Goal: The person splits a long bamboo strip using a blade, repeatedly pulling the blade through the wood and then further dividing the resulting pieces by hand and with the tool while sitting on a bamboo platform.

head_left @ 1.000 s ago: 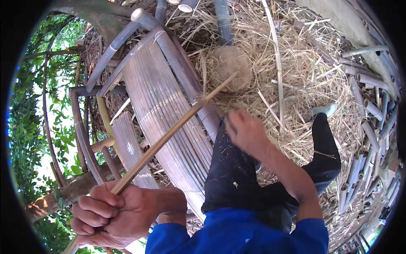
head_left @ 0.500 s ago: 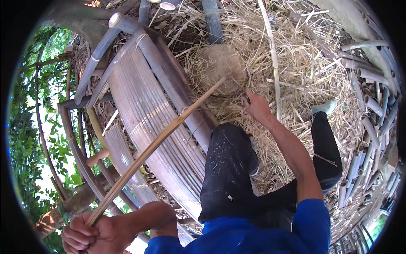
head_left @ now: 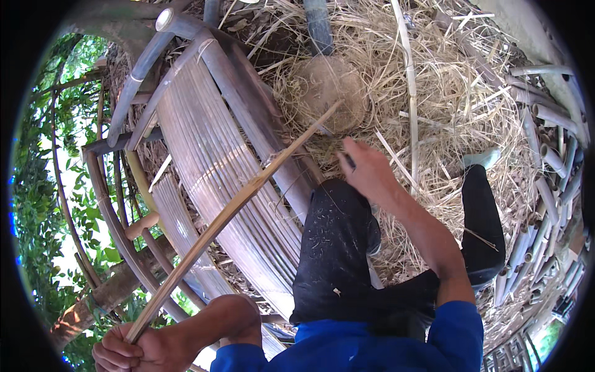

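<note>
My left hand (head_left: pixel 139 348), at the lower left, is closed around the lower end of a long split bamboo strip (head_left: pixel 238 199). The strip slants up to the right, and its narrow far end is over a round wooden block (head_left: pixel 328 90). Near that end my right hand (head_left: pixel 370 170) is closed on a dark-handled knife (head_left: pixel 349 160). Most of the handle is hidden in the fingers. A greyish piece beside the strip's tip looks like its blade, but it is partly hidden. The hand is just above my left knee.
A slatted bamboo bench (head_left: pixel 214 146) with a thick pole frame lies left of my legs. Straw-like shavings (head_left: pixel 446 118) cover the ground around the block, with a long pale strip (head_left: pixel 409 87) across them. Bamboo poles (head_left: pixel 548 158) are stacked at the right.
My right hand has shifted left and slightly nearer with the knife. The strip and my left hand have barely moved. A short pale sliver now shows beside my right hand.
</note>
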The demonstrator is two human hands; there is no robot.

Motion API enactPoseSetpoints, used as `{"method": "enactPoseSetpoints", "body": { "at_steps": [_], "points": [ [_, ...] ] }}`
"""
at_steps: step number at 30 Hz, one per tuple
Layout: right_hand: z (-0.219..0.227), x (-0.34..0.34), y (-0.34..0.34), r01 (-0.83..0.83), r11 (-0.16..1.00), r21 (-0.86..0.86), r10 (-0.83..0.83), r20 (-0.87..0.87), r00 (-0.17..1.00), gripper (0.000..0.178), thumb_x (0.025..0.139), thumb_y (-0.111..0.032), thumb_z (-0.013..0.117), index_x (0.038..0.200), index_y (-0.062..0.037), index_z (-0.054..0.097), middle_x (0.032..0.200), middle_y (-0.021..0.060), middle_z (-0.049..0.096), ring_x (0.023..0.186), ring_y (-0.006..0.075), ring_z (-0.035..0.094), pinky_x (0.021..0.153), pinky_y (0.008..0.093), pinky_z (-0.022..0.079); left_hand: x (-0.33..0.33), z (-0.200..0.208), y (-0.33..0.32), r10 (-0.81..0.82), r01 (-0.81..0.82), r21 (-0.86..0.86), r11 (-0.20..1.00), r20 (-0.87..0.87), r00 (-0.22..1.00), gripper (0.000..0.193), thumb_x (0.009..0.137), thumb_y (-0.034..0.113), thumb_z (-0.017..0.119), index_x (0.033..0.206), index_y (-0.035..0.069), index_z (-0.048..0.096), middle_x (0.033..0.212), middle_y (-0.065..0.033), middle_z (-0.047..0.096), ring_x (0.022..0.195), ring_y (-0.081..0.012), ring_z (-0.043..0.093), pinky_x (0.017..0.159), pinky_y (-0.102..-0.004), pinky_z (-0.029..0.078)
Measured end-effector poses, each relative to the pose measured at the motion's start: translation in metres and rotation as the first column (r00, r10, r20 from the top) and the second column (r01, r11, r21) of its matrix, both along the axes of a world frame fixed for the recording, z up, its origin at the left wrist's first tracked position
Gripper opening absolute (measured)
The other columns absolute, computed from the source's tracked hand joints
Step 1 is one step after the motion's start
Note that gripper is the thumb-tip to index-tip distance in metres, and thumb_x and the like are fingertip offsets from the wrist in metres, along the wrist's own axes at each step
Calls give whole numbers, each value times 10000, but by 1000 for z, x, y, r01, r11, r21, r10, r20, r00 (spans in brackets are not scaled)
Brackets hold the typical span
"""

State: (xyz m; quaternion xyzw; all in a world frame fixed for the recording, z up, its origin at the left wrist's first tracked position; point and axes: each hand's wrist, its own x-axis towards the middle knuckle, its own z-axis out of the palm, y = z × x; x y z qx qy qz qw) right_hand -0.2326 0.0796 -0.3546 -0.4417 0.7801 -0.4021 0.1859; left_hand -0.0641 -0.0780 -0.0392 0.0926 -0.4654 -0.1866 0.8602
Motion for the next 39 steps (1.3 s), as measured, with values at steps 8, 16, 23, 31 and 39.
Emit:
{"method": "enactPoseSetpoints", "body": {
  "at_steps": [8,16,23,31,39],
  "points": [
    [8,4,-2,-47,995,-87,44,-43,998,156,881,-116,721,917,-48,586,791,119,599,597,324,645,514,408,536,-7,-6,1,-43,43,4,999,-23,999,347,1092,215,318,795,119,472,600,86,318,398,-27,248,275,-192,213],
    [-19,-11,3,-96,992,76,98,-23,995,149,933,-153,650,988,-45,563,795,162,601,622,317,654,519,403,542,6,-4,3,-210,211,-23,977,50,977,363,1098,239,309,772,138,431,600,87,280,410,-29,231,296,-182,229],
    [-58,-20,0,-69,997,41,71,-41,997,120,952,-168,617,1043,-118,555,837,163,620,607,363,649,523,450,550,20,-9,-6,-311,313,-22,950,55,949,384,1098,261,294,754,146,422,603,90,278,423,-41,229,309,-207,233],
    [-170,-56,39,186,955,230,-171,-83,982,309,916,-161,649,1206,-91,569,906,233,657,744,418,654,665,490,527,83,13,-36,-744,727,180,662,275,609,331,1027,222,378,710,128,372,601,24,285,497,-102,242,415,-255,221],
    [-88,-46,36,178,922,344,-237,138,962,242,942,-207,598,1109,-33,577,749,272,646,760,469,654,672,532,504,51,10,5,-741,724,202,660,16,671,325,1008,369,389,826,104,435,667,6,357,541,-134,281,466,-304,256]
  ]
}}
